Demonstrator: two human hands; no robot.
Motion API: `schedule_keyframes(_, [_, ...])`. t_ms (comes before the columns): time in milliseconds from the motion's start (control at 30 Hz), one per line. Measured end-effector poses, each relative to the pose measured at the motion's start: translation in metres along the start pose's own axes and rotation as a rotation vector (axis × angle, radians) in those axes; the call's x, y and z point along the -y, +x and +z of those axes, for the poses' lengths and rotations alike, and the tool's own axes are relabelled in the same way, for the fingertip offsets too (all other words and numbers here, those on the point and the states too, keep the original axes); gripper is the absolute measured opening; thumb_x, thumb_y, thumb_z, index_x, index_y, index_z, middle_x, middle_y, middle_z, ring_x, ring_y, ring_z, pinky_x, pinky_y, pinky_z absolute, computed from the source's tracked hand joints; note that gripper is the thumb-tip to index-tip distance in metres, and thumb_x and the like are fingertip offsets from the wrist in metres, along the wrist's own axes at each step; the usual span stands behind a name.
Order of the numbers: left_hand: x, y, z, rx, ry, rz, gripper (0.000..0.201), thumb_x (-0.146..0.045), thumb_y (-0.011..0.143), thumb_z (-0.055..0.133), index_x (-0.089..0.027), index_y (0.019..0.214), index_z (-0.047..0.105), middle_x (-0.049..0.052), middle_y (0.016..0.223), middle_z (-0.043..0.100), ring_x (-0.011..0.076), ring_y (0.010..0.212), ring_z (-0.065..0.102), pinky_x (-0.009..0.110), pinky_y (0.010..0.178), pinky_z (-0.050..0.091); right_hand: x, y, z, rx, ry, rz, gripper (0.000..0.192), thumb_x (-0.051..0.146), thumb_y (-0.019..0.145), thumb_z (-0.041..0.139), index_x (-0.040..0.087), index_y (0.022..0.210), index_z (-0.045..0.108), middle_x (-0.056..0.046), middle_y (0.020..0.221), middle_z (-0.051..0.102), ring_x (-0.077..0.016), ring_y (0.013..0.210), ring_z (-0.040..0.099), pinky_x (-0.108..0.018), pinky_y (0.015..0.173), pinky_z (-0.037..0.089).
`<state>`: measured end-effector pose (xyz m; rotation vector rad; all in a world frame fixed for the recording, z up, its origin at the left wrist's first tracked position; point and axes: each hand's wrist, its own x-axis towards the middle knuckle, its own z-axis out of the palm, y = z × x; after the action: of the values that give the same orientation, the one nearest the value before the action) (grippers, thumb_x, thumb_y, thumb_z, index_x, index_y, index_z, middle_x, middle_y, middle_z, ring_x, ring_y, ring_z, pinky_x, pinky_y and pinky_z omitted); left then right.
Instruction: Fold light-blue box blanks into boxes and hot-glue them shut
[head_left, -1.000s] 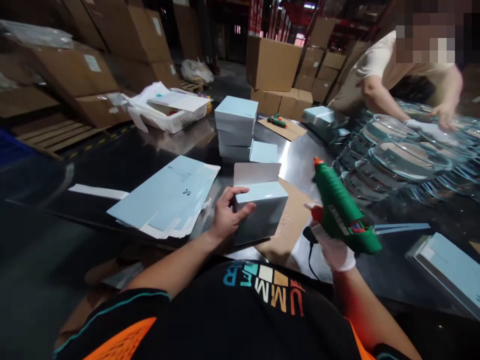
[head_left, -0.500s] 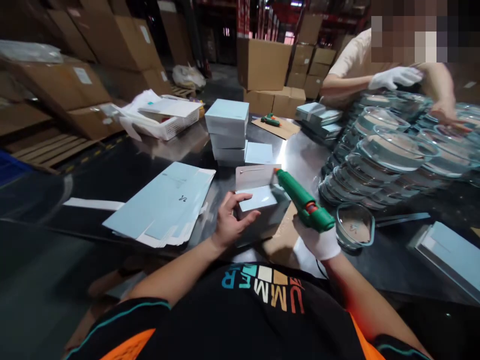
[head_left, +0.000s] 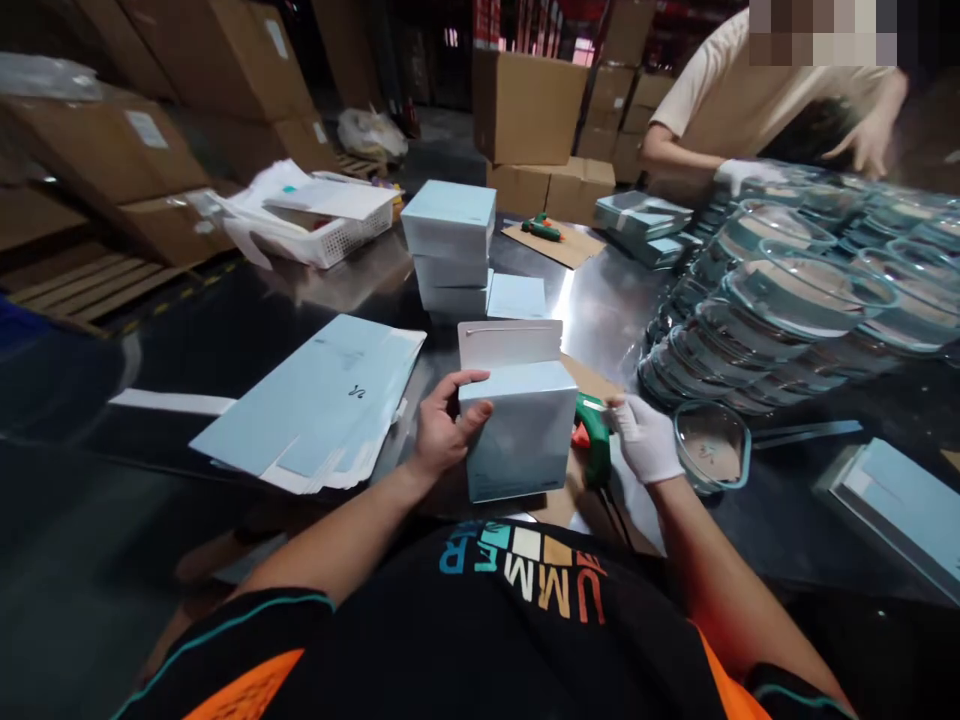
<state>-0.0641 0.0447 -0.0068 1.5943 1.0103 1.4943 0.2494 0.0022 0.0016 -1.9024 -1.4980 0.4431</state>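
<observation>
My bare left hand [head_left: 442, 425] grips the left side of a pale blue carton [head_left: 517, 430], thumb on the front and fingers at the top edge. The carton stands upright, tilted slightly, with its white-lined flap [head_left: 510, 343] raised at the back. A thin line of clear glue runs along the flap's upper edge. Right of the carton is a green glue gun [head_left: 596, 445], partly hidden by it, with its handle and cord toward me. My right hand [head_left: 646, 440], in a white glove, has its fingers curled at the gun's rear end.
Flat carton blanks [head_left: 315, 400] lie left, finished boxes [head_left: 450, 230] stand stacked ahead. Glass dishes [head_left: 787, 300] are piled at the right, near a single dish [head_left: 712, 447]. Another glue gun [head_left: 541, 228] rests on cardboard. A co-worker [head_left: 720, 110] reaches over the dishes.
The glue gun has come down from the flap to the carton's right side. My left hand has turned the carton's front into view. The co-worker's hands have shifted.
</observation>
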Motion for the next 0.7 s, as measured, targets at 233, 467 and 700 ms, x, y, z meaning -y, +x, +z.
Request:
schedule_keyframes(233, [0.019, -0.001, 0.008, 0.169, 0.015, 0.146, 0.064, -0.08, 0.091, 0.073, -0.019, 0.111, 0.078, 0.011, 0.112, 0.073, 0.0292, 0.11, 0.072, 0.04, 0.099, 0.059, 0.056, 0.009, 0.039, 0.198, 0.608, -0.241, 0.065, 0.068, 0.093, 0.071, 0.02, 0.135, 0.063, -0.013, 0.129, 0.077, -0.0302, 0.119, 0.074, -0.047, 0.107, 0.062])
schedule_keyframes(467, [0.034, 0.014, 0.005, 0.143, -0.255, 0.515, 0.06, -0.046, 0.089, 0.094, -0.029, 0.137, 0.063, 0.007, 0.117, 0.077, 0.0254, 0.119, 0.077, 0.042, 0.103, 0.061, 0.015, 0.0, 0.036, 0.205, 0.434, -0.698, 0.071, 0.075, 0.089, 0.083, 0.027, 0.136, 0.061, -0.021, 0.171, 0.05, -0.0384, 0.156, 0.055, -0.063, 0.126, 0.047])
schedule_keyframes(700, [0.025, 0.022, -0.011, 0.375, -0.125, 0.662, 0.032, -0.052, 0.099, 0.08, -0.028, 0.12, 0.085, 0.012, 0.122, 0.086, 0.0335, 0.129, 0.075, 0.057, 0.109, 0.062, 0.036, -0.015, 0.025, 0.28, 0.312, -0.972, 0.054, 0.029, 0.108, 0.07, 0.039, 0.159, 0.059, -0.012, 0.179, 0.042, -0.0342, 0.162, 0.049, -0.063, 0.128, 0.048])
